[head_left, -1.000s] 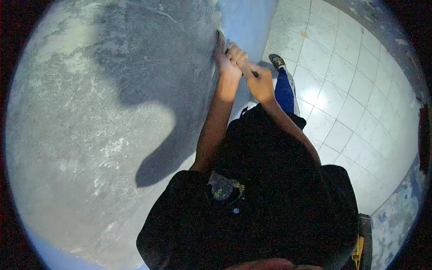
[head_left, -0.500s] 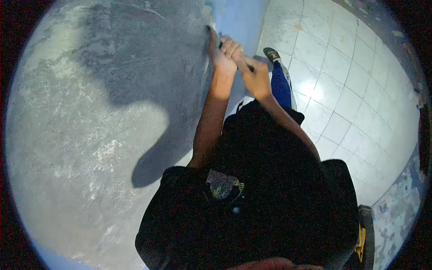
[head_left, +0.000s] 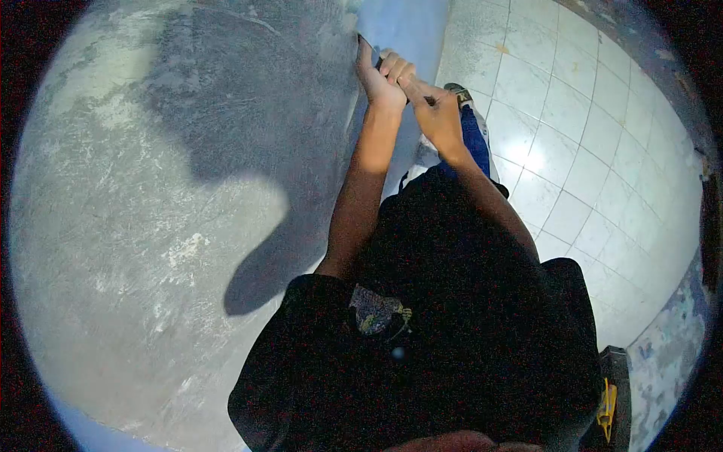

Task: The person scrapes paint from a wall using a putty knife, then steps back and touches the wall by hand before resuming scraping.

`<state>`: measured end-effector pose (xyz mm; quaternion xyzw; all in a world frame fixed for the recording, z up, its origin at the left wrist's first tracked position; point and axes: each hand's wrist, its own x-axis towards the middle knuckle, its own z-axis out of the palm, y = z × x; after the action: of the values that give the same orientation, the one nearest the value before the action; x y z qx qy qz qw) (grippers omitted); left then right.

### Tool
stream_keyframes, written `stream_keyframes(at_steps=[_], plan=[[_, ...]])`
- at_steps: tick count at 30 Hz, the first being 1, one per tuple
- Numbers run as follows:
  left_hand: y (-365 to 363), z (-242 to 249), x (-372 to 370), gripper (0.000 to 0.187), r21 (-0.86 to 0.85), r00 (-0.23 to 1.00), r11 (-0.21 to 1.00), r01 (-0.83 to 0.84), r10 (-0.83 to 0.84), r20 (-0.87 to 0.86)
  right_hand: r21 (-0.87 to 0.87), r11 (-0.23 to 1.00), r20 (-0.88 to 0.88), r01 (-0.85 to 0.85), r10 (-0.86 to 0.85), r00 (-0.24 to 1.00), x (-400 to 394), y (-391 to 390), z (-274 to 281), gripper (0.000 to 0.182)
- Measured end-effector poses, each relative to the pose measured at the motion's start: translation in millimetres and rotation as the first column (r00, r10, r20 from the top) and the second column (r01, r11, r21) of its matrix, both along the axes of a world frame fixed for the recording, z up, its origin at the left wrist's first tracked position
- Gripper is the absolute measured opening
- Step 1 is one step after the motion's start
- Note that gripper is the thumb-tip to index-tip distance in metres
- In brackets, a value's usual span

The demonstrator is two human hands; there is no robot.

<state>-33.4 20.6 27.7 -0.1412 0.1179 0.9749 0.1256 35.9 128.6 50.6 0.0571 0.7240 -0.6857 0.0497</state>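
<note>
My left hand (head_left: 384, 87) is closed round a slim, dark-handled tool (head_left: 430, 100), close to the right edge of a rough grey wall surface (head_left: 173, 279). My right hand (head_left: 439, 124) grips the same tool just behind the left, and the fingers of both hands meet. Only small dark parts of the tool show between the fingers, so its working end and exact kind are hidden. Alongside the hands runs a smooth pale blue strip (head_left: 403, 30) bordering the grey surface.
White floor tiles (head_left: 602, 143) spread out to the right. My foot in a dark sandal (head_left: 456, 92) and a blue trouser leg (head_left: 474, 135) show beyond the right hand. At lower right, a yellow object (head_left: 607, 410) lies by a dark edge. My shadow falls on the grey surface.
Both hands, with the tool, have shifted slightly to the right. The right hand now sits nearer the foot in view. Their grip looks the same.
</note>
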Motion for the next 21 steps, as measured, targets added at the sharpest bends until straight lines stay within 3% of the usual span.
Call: stream_keyframes(at_steps=[1,4,5,6,8,9,10,11,12,13,14,17,19,20,21], plan=[[6.2,7.2,-1.1,0.05,-0.091,0.996,0.995,-0.04,0.047,0.078,-0.015,1.0,0.023,0.011,-0.01,1.0,1.4,1.8,2.1,0.028],[-2.6,-4.9,16.4,0.048,0.33,0.999,0.943,-0.042,0.043,0.004,-0.033,0.999,0.024,-0.007,0.008,1.0,6.8,-0.5,2.5,0.022],[-6.1,-3.6,11.9,0.048,0.24,1.0,0.97,-0.027,0.025,0.011,-0.04,0.999,0.019,-0.026,0.026,0.999,8.8,-4.3,1.3,0.021],[-6.9,-4.0,9.0,0.048,0.154,1.0,0.988,-0.011,0.008,0.024,0.07,0.993,0.101,-0.094,0.087,0.991,3.8,-2.3,-2.1,0.022],[5.0,6.7,4.2,0.049,-0.009,0.99,0.998,-0.063,0.064,0.128,0.011,0.999,0.052,-0.037,0.036,0.998,-3.9,4.8,1.1,0.022],[6.4,9.3,8.1,0.049,-0.042,0.987,0.996,-0.075,0.08,0.137,-0.02,1.0,0.038,-0.012,0.012,0.999,-2.0,7.6,0.3,0.023],[4.8,10.7,12.9,0.049,-0.076,0.985,0.994,-0.082,0.093,0.148,-0.084,0.995,-0.094,0.05,-0.058,0.994,0.1,2.5,0.2,0.024],[4.8,12.4,11.9,0.049,-0.109,0.984,0.99,-0.087,0.103,0.146,-0.065,0.997,-0.082,0.038,-0.044,0.996,7.5,0.8,-2.8,0.024],[0.6,9.3,19.5,0.048,0.129,0.998,0.99,-0.063,0.059,0.034,-0.05,0.998,-0.083,0.026,-0.03,0.996,14.4,-4.0,-8.5,0.023],[-3.7,9.1,13.5,0.048,0.094,0.997,0.994,-0.059,0.055,0.045,-0.039,0.999,-0.086,0.013,-0.017,0.996,14.1,-7.7,-2.7,0.023],[-8.0,7.9,9.6,0.048,0.06,0.997,0.997,-0.054,0.05,0.065,0.027,0.999,-0.021,-0.02,0.021,1.0,11.1,-8.2,1.1,0.023],[1.8,10.8,-0.9,0.048,-0.042,0.992,0.998,-0.047,0.051,0.111,0.012,0.997,0.189,-0.08,0.076,0.979,-4.3,3.0,12.4,0.022],[7.7,17.6,1.9,0.048,-0.134,0.981,0.988,-0.081,0.103,0.165,-0.04,0.998,-0.013,-0.041,0.04,0.999,5.4,4.7,-0.7,0.024],[6.2,14.7,5.1,0.047,-0.057,0.99,0.995,-0.079,0.085,0.112,-0.073,0.997,-0.129,-0.016,0.006,0.992,2.8,3.7,-5.3,0.025],[3.1,11.5,13.0,0.047,0.02,0.996,0.997,-0.072,0.071,0.053,-0.031,0.999,-0.112,-0.016,0.012,0.994,-0.1,1.2,-8.4,0.026]])
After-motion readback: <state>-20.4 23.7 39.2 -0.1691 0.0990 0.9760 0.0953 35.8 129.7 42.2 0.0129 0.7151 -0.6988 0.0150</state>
